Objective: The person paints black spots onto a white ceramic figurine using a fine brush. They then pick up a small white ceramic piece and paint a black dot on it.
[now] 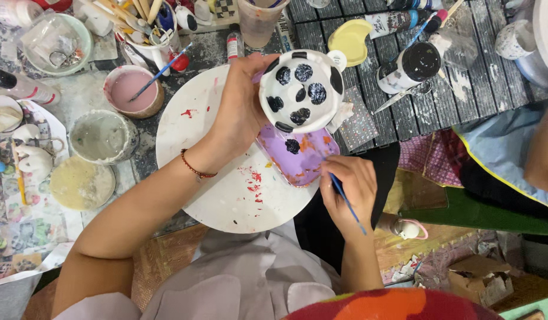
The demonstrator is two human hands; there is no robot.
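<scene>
My left hand (241, 104) grips a white ceramic cup (301, 90) with black spots, held upside down over a round white turntable (194, 124). My right hand (346, 191) pinches a thin blue paintbrush (346, 202) near the edge of a purple palette tray (303, 161) that carries a black paint blob. The tray lies on the turntable just below the cup. A red bracelet sits on my left wrist.
A pink paint cup with a brush (132, 89), a grey water bowl (102, 137), a jar of tools (146, 29), a yellow palette (349, 40) and a black paint pot (411, 65) crowd the table. Another person's arm (543, 154) is at the right edge.
</scene>
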